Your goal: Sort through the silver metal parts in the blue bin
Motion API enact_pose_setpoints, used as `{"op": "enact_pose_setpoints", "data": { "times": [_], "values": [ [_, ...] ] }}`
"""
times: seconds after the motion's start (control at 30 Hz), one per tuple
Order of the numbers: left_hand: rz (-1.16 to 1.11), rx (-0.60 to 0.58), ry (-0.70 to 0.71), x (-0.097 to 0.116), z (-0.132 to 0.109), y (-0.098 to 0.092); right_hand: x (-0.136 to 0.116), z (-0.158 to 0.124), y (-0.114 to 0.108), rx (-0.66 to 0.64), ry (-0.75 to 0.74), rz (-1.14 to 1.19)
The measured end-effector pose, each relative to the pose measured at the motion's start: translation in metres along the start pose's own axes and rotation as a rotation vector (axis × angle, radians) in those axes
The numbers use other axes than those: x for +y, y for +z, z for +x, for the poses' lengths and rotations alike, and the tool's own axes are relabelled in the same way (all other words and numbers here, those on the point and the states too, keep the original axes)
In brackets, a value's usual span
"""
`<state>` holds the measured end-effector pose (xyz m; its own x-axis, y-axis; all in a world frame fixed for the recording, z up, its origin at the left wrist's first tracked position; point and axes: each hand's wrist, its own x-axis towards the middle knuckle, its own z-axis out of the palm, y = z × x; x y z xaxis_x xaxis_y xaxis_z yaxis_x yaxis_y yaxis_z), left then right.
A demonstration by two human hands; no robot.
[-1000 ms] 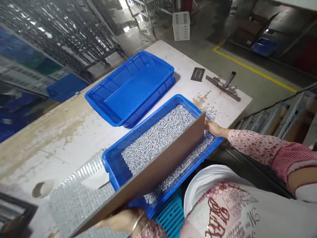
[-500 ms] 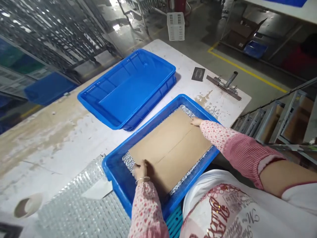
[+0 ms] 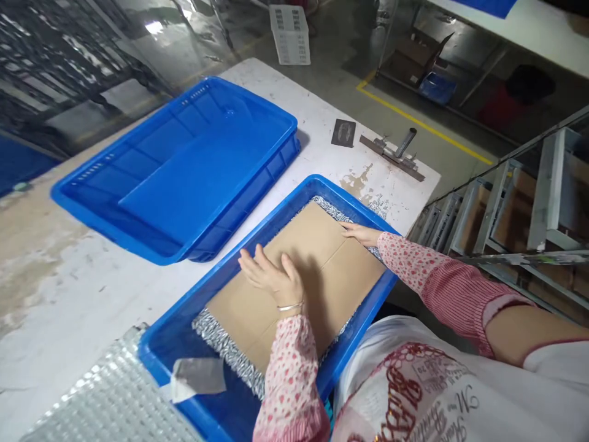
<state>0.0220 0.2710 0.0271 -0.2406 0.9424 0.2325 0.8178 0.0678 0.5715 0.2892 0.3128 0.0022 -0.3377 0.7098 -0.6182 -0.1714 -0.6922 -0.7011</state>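
Cardboard sheet [image 3: 343, 279]: quantity one. Lies flat on the silver pieces [image 3: 221, 341] inside the filled blue tray [image 3: 159, 347]. One second earlier it stood slanted on edge between my hands.
Left hand [image 3: 273, 276]: fingers spread, raised from the sheet's near edge, where it was half a second ago, to a position over the middle. Contact with the sheet: I cannot tell.
Right hand [image 3: 361, 234]: fingers extended, tips at the sheet's far right edge, much as half a second ago.
Paper slip [image 3: 202, 376]: quantity one. Now shows across the filled tray's left rim; previously seen outside it, over the bubble wrap [image 3: 105, 393].
Silver pieces: too many to count; a band shows along the sheet's left end, narrower strips elsewhere.
Blue trays on the table [image 3: 78, 288]: two. The second tray [image 3: 184, 166] stands just beside the filled one.
Bracelet [image 3: 291, 306]: one, on my left wrist.
Table corner items: one dark rectangular plate [image 3: 343, 132], one metal tool with a cylindrical handle [image 3: 391, 158], near each other.
White crate [image 3: 291, 37]: one, on the floor beyond.
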Motion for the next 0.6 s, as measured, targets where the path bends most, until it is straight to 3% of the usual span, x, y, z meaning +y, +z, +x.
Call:
{"op": "enact_pose_setpoints", "data": {
  "times": [0.03,0.13,0.17,0.3,0.4,0.53,0.6],
  "values": [
    [0.033,-0.071,0.009,0.009,-0.001,0.012,0.002,-0.001,-0.001,-0.002,0.003,0.029],
    [0.108,-0.433,0.069,0.021,-0.006,0.039,0.005,0.0,-0.003,0.039,0.035,0.069],
    [0.123,-0.471,0.092,0.021,-0.008,0.043,0.006,0.001,-0.003,0.05,0.047,0.082],
    [0.109,-0.285,0.159,0.022,-0.013,0.045,0.008,0.003,-0.007,0.002,0.052,0.125],
    [0.094,-0.475,0.289,0.031,-0.024,0.049,0.014,0.004,-0.008,-0.019,0.041,0.109],
    [0.138,-0.492,0.341,0.042,-0.049,0.057,0.024,0.008,-0.008,0.042,0.032,0.053],
    [0.113,-0.599,0.464,0.045,-0.061,0.059,0.027,0.009,-0.008,0.033,0.054,0.018]
  ]
}}
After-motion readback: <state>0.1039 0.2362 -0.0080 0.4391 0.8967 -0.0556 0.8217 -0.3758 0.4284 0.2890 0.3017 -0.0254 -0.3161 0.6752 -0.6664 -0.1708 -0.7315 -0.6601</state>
